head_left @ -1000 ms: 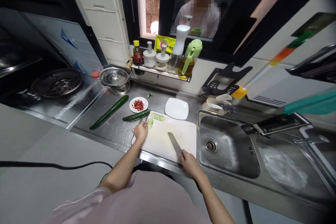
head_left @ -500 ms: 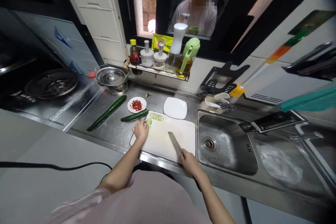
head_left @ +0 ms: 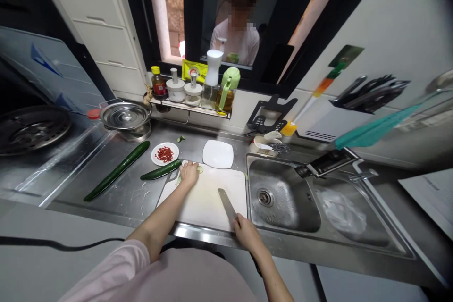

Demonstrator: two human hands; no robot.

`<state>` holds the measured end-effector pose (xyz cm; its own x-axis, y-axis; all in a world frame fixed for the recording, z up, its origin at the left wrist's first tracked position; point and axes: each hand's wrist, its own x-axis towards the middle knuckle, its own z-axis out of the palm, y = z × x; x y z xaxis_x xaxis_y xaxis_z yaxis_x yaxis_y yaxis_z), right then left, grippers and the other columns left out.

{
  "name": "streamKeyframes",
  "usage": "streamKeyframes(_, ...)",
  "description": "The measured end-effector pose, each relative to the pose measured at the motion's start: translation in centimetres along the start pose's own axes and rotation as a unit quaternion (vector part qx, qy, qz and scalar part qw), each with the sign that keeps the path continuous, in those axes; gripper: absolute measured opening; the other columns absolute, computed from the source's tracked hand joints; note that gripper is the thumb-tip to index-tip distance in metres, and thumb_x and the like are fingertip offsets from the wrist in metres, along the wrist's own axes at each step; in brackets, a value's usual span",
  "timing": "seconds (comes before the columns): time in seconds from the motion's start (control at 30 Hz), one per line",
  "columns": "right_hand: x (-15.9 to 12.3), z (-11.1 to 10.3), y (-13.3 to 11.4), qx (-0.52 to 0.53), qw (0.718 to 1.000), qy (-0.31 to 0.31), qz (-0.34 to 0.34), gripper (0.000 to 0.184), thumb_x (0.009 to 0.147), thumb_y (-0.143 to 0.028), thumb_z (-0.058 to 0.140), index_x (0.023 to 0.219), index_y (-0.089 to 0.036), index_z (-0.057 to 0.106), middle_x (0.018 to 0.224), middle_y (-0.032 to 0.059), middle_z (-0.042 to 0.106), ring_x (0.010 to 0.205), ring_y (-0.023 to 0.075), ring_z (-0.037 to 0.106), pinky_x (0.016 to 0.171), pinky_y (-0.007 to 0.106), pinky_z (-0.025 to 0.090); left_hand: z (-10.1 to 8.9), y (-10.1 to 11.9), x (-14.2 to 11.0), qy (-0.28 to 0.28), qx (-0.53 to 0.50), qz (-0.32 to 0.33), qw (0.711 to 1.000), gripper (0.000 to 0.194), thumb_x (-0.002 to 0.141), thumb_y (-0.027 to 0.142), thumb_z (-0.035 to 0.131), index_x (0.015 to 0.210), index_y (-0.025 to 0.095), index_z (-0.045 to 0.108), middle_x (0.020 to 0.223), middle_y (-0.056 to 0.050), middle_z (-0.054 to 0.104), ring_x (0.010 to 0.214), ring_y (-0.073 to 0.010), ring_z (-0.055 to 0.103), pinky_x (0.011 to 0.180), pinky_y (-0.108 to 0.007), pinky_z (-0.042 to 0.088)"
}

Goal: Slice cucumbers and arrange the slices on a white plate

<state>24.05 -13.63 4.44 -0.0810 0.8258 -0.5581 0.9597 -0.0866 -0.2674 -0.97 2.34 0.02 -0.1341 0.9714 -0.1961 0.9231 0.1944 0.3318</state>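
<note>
My left hand (head_left: 189, 173) lies over cucumber slices at the top left of the white cutting board (head_left: 205, 200), fingers somewhat spread and touching them. One pale slice (head_left: 200, 169) shows beside the fingers; most others are hidden under the hand. My right hand (head_left: 247, 234) is closed round the handle of a kitchen knife (head_left: 227, 204), its blade low over the board and pointing up and left. A shorter cut cucumber (head_left: 160, 170) rests just left of the board, and a long whole cucumber (head_left: 116, 171) lies farther left on the steel counter.
Behind the board are a white square plate (head_left: 218, 154) and a round plate with red chopped pieces (head_left: 164, 154). A sink (head_left: 283, 193) adjoins on the right. A lidded steel pot (head_left: 125, 115) stands back left; a condiment rack (head_left: 191, 106) hangs above.
My left hand has moved from the slices at the board's left edge up and right onto the row of slices. The knife stays in my right hand. The view has shifted right.
</note>
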Motion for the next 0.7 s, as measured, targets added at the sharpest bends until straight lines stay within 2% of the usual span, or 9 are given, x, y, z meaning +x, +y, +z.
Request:
streamKeyframes(0.13,-0.2,0.3,0.6,0.007,1.0,0.018,0.008,0.032,0.096,-0.03,0.032,0.109,-0.016,0.058,0.102,0.012,0.069,0.097,0.0217,0.063,0.074,0.026,0.036,0.3,0.1,0.2,0.006,0.005,0.033,0.999,0.032,0.089,0.024,0.045,0.112,0.027,0.066,0.117,-0.013,0.06,0.113,-0.0274,0.048,0.095,-0.042,0.026)
streamKeyframes(0.37,-0.4,-0.1,0.3,0.009,1.0,0.019,0.001,0.029,0.095,-0.029,0.034,0.106,-0.017,0.058,0.099,0.0103,0.069,0.095,0.0205,0.064,0.073,0.025,0.035,-0.2,0.6,0.1,0.019,-0.004,0.031,0.999,0.024,0.087,0.019,0.045,0.094,0.023,0.068,0.107,-0.01,0.066,0.105,-0.025,0.054,0.091,-0.039,0.03)
streamKeyframes(0.47,-0.4,-0.4,-0.3,0.001,1.0,0.011,0.003,0.029,0.096,-0.031,0.034,0.107,-0.017,0.057,0.098,0.0101,0.068,0.094,0.0208,0.063,0.071,0.025,0.034,-0.8,0.7,-0.1,0.0,-0.032,0.018,0.999,0.02,0.086,0.021,0.047,0.089,0.023,0.067,0.098,-0.008,0.07,0.102,-0.0241,0.057,0.091,-0.038,0.031)
streamKeyframes(0.57,-0.5,-0.7,-0.8,-0.008,1.0,0.007,0.005,0.03,0.096,-0.032,0.033,0.108,-0.017,0.056,0.1,0.0104,0.068,0.095,0.0212,0.063,0.071,0.026,0.034,-1.0,0.7,-0.8,-0.033,-0.109,-0.023,0.993,0.013,0.082,0.026,0.056,0.09,0.025,0.066,0.094,-0.003,0.072,0.096,-0.0206,0.061,0.09,-0.035,0.035)
streamKeyframes(0.7,-0.7,-0.8,-1.4,-0.018,1.0,0.02,-0.001,0.03,0.098,-0.034,0.031,0.108,-0.018,0.055,0.098,0.0099,0.068,0.094,0.0207,0.062,0.071,0.026,0.033,-0.3,0.5,-2.7,-0.085,-0.2,-0.053,0.975,0.017,0.076,0.026,0.063,0.091,0.024,0.068,0.088,0.001,0.072,0.082,-0.0158,0.064,0.08,-0.028,0.043)
